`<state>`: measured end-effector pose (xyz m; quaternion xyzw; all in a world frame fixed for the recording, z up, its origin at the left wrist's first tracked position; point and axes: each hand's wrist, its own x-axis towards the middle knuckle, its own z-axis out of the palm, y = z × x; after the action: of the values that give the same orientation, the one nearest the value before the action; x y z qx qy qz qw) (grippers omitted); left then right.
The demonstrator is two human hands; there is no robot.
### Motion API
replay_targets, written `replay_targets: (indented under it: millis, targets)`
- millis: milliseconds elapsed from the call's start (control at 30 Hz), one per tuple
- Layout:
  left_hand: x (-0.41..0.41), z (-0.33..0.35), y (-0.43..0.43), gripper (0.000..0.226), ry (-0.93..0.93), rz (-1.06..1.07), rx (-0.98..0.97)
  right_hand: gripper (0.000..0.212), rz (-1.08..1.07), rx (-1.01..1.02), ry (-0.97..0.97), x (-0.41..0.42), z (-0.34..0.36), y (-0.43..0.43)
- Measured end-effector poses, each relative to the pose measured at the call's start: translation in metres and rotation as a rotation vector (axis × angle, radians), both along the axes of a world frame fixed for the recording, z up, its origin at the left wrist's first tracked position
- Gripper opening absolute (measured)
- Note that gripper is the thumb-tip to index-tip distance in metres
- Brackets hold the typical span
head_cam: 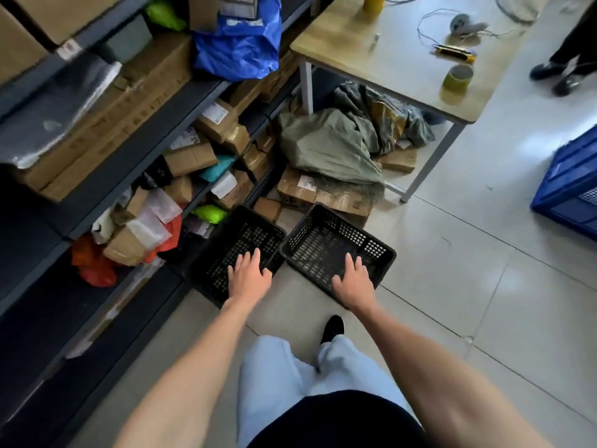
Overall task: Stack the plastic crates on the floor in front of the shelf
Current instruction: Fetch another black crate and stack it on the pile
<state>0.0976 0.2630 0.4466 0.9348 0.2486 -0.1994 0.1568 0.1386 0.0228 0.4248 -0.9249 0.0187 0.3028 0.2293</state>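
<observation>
Two black perforated plastic crates sit side by side on the pale tiled floor (pixel 452 286), close in front of the dark metal shelf (pixel 155 130). The left crate (pixel 239 240) lies nearest the shelf's bottom tier; the right crate (pixel 336 244) sits just beside it, their near corners almost touching. Both stand upright and empty, not yet stacked.

My left hand (pixel 247 274) reaches over the left crate's near edge, its grip spread, fingers fanned and holding nothing. My right hand (pixel 353 279) is over the right crate's near rim, its grip likewise spread and empty. Whether either palm touches plastic, I cannot tell.

Beyond the right crate lie flattened cardboard boxes (pixel 310 189) under a crumpled grey-green sack (pixel 326 147). Past those stands a light wooden desk (pixel 403 66) with a roll of yellow tape (pixel 456 83) on it. Well to the right of the crates sits a blue plastic crate (pixel 571 185).
</observation>
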Motion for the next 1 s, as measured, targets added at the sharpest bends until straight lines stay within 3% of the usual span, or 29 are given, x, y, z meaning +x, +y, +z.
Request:
replay_targets:
  millis: [200,600,733,1000]
  targets:
    - [0.082,-0.012,0.013,0.064,0.05,-0.153,-0.008,0.07,-0.176,-0.016,0.054,0.04,-0.014,-0.012]
    - [0.206,-0.086,-0.053,0.066,0.17,-0.708,-0.207,0.07,-0.435,-0.121,0.128,0.078,-0.062,-0.001]
    - [0.225,-0.113,-0.047,0.067,0.225,-0.766,-0.181,0.069,-0.485,-0.131,0.111,0.082,-0.086,0.007]
    - [0.253,-0.189,-0.031,0.074,0.216,-0.68,-0.075,0.068,-0.651,-0.106,0.174,0.087,-0.163,-0.02]
